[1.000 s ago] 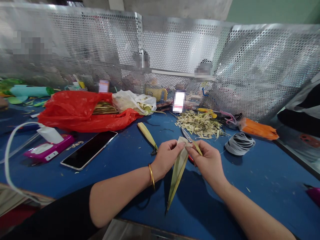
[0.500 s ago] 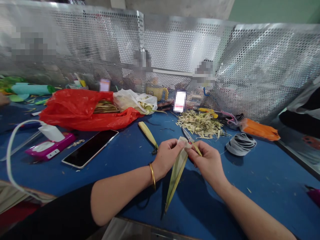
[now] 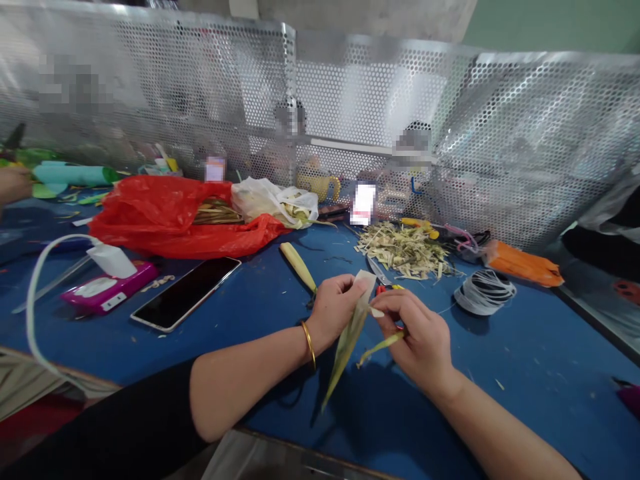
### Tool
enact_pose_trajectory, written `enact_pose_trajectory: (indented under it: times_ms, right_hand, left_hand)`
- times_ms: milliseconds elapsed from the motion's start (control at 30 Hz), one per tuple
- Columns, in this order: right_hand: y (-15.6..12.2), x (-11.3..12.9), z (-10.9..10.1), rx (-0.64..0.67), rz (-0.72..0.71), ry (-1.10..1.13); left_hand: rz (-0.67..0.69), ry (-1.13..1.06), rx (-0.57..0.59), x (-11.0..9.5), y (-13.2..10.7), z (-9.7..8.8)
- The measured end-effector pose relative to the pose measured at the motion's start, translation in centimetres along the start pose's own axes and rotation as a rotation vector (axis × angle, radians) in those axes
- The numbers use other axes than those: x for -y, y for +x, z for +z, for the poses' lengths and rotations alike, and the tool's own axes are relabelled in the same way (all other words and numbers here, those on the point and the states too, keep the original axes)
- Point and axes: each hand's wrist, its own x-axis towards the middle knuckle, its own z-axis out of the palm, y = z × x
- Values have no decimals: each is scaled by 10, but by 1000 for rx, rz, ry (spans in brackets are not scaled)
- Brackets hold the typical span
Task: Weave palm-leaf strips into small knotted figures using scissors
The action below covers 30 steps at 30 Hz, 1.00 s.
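My left hand (image 3: 334,308) is closed, pinching the wide end of a long pale-green corn husk (image 3: 347,340) between thumb and fingers; its narrow tip points down toward the table's front edge. Close by on the right, my right hand (image 3: 417,340) is closed on a thin husk strip (image 3: 383,345), one end sticking out at the fingertips and the other hanging below them. Scissors (image 3: 379,272) with red and yellow handles lie just behind my right hand, which partly hides them. A rolled, cone-shaped husk piece (image 3: 299,265) rests beyond my left hand.
A heap of husk scraps (image 3: 403,247) lies behind the scissors. White cord spool (image 3: 484,293) and orange packet (image 3: 524,262) are to the right. Leftward are a phone (image 3: 187,293), purple power strip (image 3: 111,285) and red bag (image 3: 150,217). A perforated metal screen (image 3: 370,87) stands behind; another person's hand (image 3: 14,183) is far left.
The right hand has moved slightly right and down, away from the left, with a strip now separate from the wide husk. The left hand still pinches the husk.
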Motion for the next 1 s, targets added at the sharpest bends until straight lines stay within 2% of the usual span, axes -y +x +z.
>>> enact_pose_trajectory:
  times_ms: [100,267,367,533,633,833,933,1000]
  right_hand:
    - [0,5,-4,0,-25,98]
    - [-9,8,-6,99,33,381]
    - [-12,10,-4,126,69,451]
    - [-3,20,-5,-26,133,468]
    - [4,29,-11,-91,104,479]
    - [-1,41,-30,18,0,532]
    - [-10,52,-48,75,5,498]
    - [-13,64,-63,57,8,491]
  left_hand:
    - [15,33,-45,1,4,-2]
    - [32,60,-74,-2,10,-6]
    - [33,55,-85,-4,12,-8]
    - [59,55,-141,-4,17,-14]
    - [80,51,-206,-3,22,-18]
    - [8,-10,-399,-4,36,-29]
    - [5,-7,-468,-3,44,-36]
    - [0,-6,-511,-3,50,-42]
